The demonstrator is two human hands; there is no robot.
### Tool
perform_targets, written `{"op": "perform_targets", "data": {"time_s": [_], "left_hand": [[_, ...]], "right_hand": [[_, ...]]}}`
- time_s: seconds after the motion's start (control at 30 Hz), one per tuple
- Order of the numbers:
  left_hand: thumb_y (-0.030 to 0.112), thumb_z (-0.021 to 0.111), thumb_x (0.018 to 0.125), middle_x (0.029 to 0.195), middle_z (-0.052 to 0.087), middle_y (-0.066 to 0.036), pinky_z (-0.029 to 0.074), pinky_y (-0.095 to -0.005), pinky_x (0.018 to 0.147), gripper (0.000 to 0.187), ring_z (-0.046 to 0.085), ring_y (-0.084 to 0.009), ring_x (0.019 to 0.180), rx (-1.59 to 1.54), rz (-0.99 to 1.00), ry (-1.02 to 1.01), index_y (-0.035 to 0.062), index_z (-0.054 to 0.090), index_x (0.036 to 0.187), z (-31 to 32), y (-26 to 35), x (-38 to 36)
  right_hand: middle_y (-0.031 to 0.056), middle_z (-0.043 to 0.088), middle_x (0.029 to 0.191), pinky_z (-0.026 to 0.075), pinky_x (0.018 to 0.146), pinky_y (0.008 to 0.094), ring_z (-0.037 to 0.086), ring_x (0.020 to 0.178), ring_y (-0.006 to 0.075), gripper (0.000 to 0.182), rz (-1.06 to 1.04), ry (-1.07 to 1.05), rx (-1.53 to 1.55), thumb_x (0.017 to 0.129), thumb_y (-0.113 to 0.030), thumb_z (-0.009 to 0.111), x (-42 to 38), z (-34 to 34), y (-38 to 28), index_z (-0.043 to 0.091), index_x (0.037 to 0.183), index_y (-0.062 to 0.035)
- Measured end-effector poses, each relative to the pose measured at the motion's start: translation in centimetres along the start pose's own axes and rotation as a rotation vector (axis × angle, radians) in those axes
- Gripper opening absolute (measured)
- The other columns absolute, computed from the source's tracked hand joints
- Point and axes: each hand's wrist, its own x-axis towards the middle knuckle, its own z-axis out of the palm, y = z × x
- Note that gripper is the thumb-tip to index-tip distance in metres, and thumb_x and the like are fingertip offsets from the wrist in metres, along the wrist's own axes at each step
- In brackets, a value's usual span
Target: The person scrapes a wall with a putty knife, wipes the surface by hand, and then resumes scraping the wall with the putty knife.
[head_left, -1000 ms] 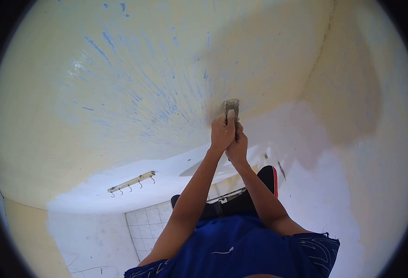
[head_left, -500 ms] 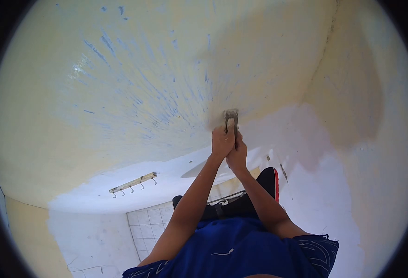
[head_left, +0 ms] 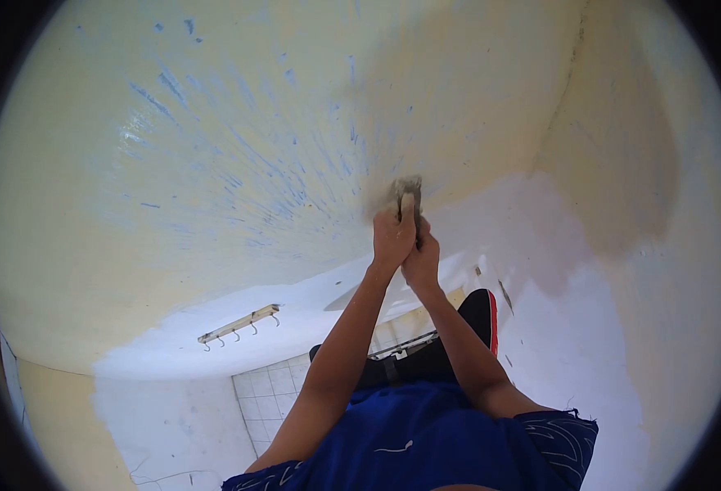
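Note:
Both my hands hold one metal scraper (head_left: 410, 186) against a yellow wall (head_left: 238, 147) streaked with blue. My left hand (head_left: 393, 235) grips it high up, one finger stretched along the blade. Just below and to the right, my right hand (head_left: 421, 260) is wrapped around the handle, which it hides. The blade is blurred and lies flat on the wall at the edge of the blue-streaked patch. My blue shirt (head_left: 410, 442) fills the bottom of the view.
White-painted wall (head_left: 573, 344) lies below and to the right of the yellow area. A rail with several hooks (head_left: 238, 324) hangs at lower left above white tiles (head_left: 266, 399). A black thing with a red edge (head_left: 482, 315) shows beneath my arms.
The scraper and both hands slid a little down the wall, then back up to about where they started. The grip is unchanged.

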Motion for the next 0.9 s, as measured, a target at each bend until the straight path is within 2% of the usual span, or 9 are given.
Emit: {"op": "perform_targets", "data": {"time_s": [0.13,0.27,0.37,0.43,0.5,0.53,0.6,0.77,0.9], "left_hand": [[0.031,0.048,0.105,0.059,0.065,-0.010,0.047,-0.0337,0.052,0.049,0.061,-0.0172,0.053,-0.027,0.107,0.021,-0.0028,0.066,0.074,0.0,4.0,1.8],[0.032,0.048,0.105,0.059,0.065,-0.010,0.047,-0.0343,0.052,0.051,0.060,-0.0171,0.053,0.104,0.159,0.036,-0.0025,0.065,0.071,-0.1,0.0,0.4],[0.028,0.050,0.104,0.058,0.064,-0.012,0.047,-0.0376,0.053,0.045,0.063,-0.0204,0.053,0.201,0.095,0.076,-0.0028,0.063,0.074,0.3,-4.3,-1.7],[0.029,0.049,0.105,0.057,0.064,-0.012,0.048,-0.0372,0.052,0.047,0.064,-0.0202,0.053,-0.127,-0.068,0.048,-0.0030,0.064,0.072,0.3,-4.7,-2.4],[0.029,0.049,0.105,0.057,0.064,-0.012,0.047,-0.0369,0.052,0.048,0.064,-0.0200,0.053,-0.076,-0.062,0.046,-0.0032,0.063,0.072,0.3,-4.3,-2.0],[0.029,0.049,0.105,0.057,0.064,-0.013,0.047,-0.0366,0.051,0.049,0.063,-0.0198,0.053,-0.028,-0.055,0.048,-0.0035,0.063,0.071,0.2,-3.1,-1.6],[0.029,0.049,0.105,0.058,0.064,-0.013,0.047,-0.0363,0.052,0.050,0.064,-0.0199,0.053,-0.015,-0.029,0.032,-0.0039,0.062,0.070,-0.1,0.0,-0.9],[0.030,0.048,0.105,0.058,0.065,-0.012,0.047,-0.0367,0.052,0.051,0.064,-0.0199,0.053,-0.101,0.062,0.023,-0.0044,0.061,0.069,0.2,1.4,0.7],[0.032,0.048,0.105,0.059,0.066,-0.013,0.050,-0.0357,0.054,0.052,0.065,-0.0195,0.054,-0.002,-0.003,0.013,-0.0037,0.063,0.070,0.2,-4.0,-1.6]], "right_hand": [[0.0178,0.069,0.108,0.051,0.083,0.0325,0.067,0.096,0.0237,0.040,0.099,-0.103,0.062,0.099,-0.016,0.056,2.4,-0.3,-3.9,0.055,0.132,0.0055],[0.0203,0.068,0.113,0.051,0.086,0.0334,0.068,0.101,0.0246,0.040,0.020,-0.047,0.009,0.099,-0.015,0.055,0.5,-0.4,-2.1,0.053,0.134,0.0047],[0.0231,0.069,0.114,0.051,0.089,0.0361,0.069,0.104,0.0303,0.039,-0.003,-0.033,-0.130,0.099,-0.014,0.054,-2.6,-0.6,2.2,0.054,0.135,0.0014],[0.0235,0.069,0.112,0.052,0.088,0.0367,0.069,0.102,0.0312,0.039,-0.010,-0.042,-0.128,0.099,-0.014,0.054,-2.9,-0.5,2.0,0.053,0.135,0.0008],[0.0155,0.068,0.116,0.050,0.088,0.0308,0.065,0.102,0.0190,0.037,0.098,-0.084,-0.083,0.100,-0.014,0.055,-2.4,-0.8,1.4,0.055,0.132,0.0040],[0.0155,0.068,0.116,0.050,0.088,0.0308,0.065,0.102,0.0190,0.037,0.100,-0.087,-0.085,0.100,-0.014,0.055,-1.9,-0.8,0.5,0.055,0.132,0.0040],[0.0217,0.071,0.106,0.052,0.085,0.0355,0.070,0.097,0.0258,0.037,0.037,-0.032,-0.062,0.100,-0.016,0.053,-0.7,-0.6,-1.2,0.056,0.132,0.0028],[0.0216,0.070,0.105,0.051,0.085,0.0349,0.069,0.098,0.0253,0.038,-0.027,-0.066,0.005,0.102,-0.018,0.051,1.2,-0.2,-0.4,0.055,0.133,0.0036],[0.0225,0.070,0.110,0.052,0.086,0.0367,0.069,0.100,0.0286,0.035,0.036,-0.016,-0.016,0.102,-0.017,0.051,-2.4,-0.2,2.2,0.059,0.128,0.0042]]}}
